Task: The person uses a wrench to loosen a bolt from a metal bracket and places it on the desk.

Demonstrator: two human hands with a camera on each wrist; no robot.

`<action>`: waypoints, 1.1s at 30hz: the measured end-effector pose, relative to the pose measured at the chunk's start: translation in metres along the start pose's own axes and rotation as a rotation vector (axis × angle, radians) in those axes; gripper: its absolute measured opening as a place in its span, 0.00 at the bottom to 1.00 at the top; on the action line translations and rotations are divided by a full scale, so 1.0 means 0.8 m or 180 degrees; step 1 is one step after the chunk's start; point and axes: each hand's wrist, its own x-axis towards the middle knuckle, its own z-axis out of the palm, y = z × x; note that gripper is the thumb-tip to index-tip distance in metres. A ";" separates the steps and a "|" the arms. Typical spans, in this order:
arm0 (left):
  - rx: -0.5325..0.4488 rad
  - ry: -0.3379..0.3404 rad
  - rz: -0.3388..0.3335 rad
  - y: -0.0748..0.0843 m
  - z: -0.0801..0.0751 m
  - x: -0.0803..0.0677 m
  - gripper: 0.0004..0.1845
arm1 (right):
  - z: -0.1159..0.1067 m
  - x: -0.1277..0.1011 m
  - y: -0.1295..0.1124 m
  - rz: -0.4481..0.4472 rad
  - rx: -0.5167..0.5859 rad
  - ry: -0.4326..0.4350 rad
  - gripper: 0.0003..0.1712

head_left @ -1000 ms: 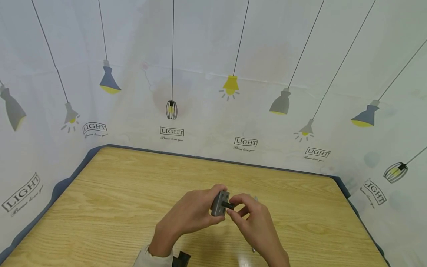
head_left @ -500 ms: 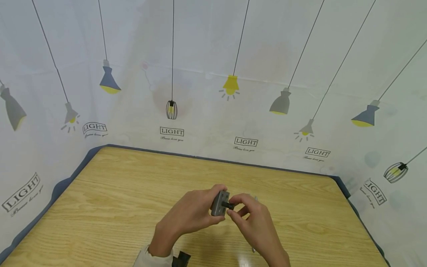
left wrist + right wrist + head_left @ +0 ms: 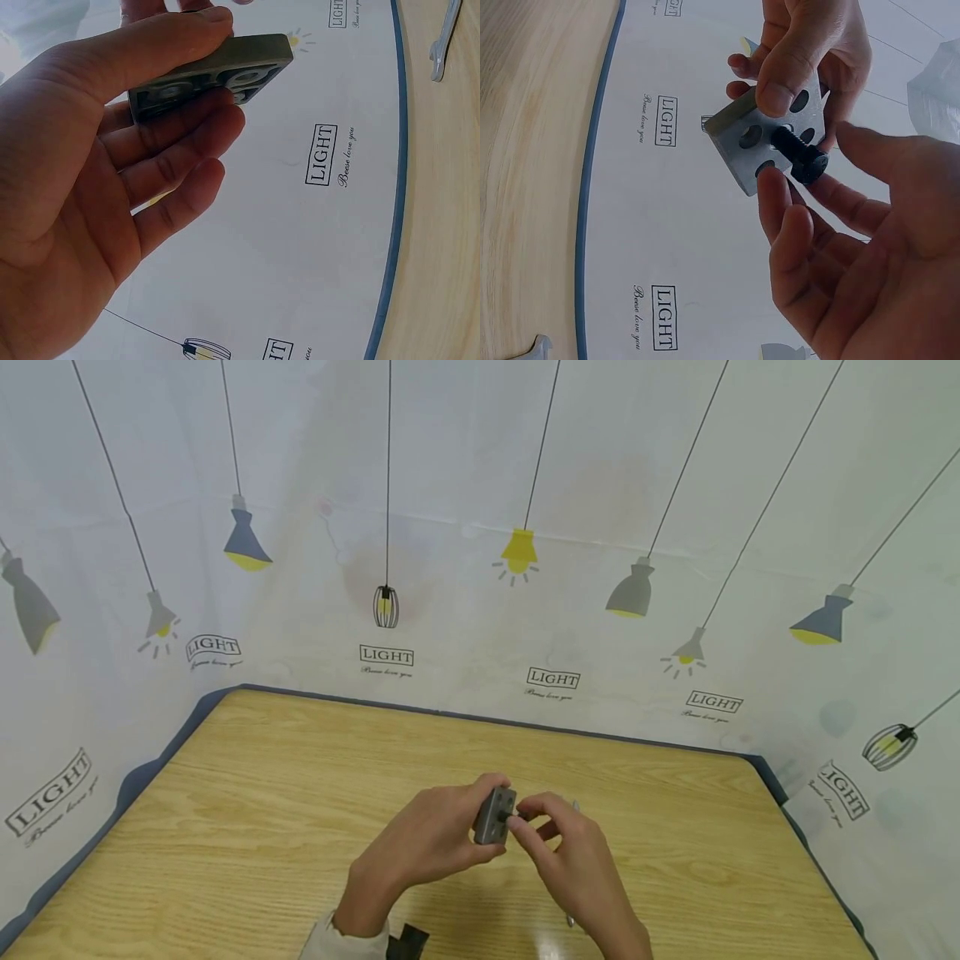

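Observation:
My left hand (image 3: 491,817) holds a small grey metal block (image 3: 489,823) with several round holes just above the wooden table (image 3: 262,777), thumb on top and fingers underneath. In the left wrist view, the left hand (image 3: 225,67) grips the block (image 3: 247,64) by its edges. A black bolt (image 3: 799,154) sticks into one hole of the block (image 3: 742,146). My right hand (image 3: 808,159) pinches the bolt's head between thumb and fingertips. From the head view the right hand (image 3: 525,820) hides most of the bolt.
A silver wrench (image 3: 446,37) lies on the table just beyond the hands, partly hidden behind my right hand (image 3: 574,807). A white curtain (image 3: 480,527) printed with lamps closes in the table at the back and both sides.
My right fingers have moved slightly left toward the block, and less of the black bolt shows between them. The left hand and block have stayed put.

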 end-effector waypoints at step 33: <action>0.0008 -0.0022 -0.0028 0.002 0.000 0.000 0.29 | -0.004 0.002 0.003 0.0389 0.0079 -0.0305 0.18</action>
